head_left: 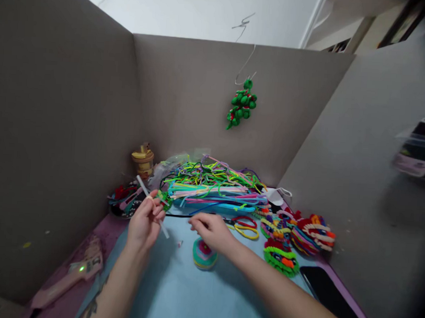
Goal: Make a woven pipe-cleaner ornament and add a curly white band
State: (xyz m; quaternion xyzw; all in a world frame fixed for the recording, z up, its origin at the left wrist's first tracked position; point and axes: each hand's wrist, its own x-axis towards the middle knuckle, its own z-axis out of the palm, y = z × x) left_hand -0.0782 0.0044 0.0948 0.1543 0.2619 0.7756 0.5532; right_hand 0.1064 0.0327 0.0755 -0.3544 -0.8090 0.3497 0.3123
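Currently, the left hand (144, 224) is closing its fingers around a slim, straight, whitish stick (142, 186), which is slanting through the grip, with its upper end poking out beyond the fingers and its lower end angling towards the right hand (211, 232). That right hand is curling its fingers inward with the thumb tucked close; whether it is pinching anything small, I cannot tell. Just below it, a round turquoise fuzzy piece with a pinkish-red centre (204, 259) is lying on the pale blue cloth (168, 290) covering the bench, its upper edge partly overlapped by the hand; contact is not clear. A tiny pale bit (180, 244) is resting between the two hands.

Just beyond the left hand, a small green fuzzy piece (166, 204) is showing. Beyond both hands, a heap of multicoloured fuzzy stems (214, 178) is spreading out. Scissors with red and yellow handles (247, 232) are lying just past the right hand, and colourful fuzzy bundles (312, 234) are sitting farther to its right. Well to the left hand's left, a pink tool with a glowing green light (72, 277) is lying near the wall.
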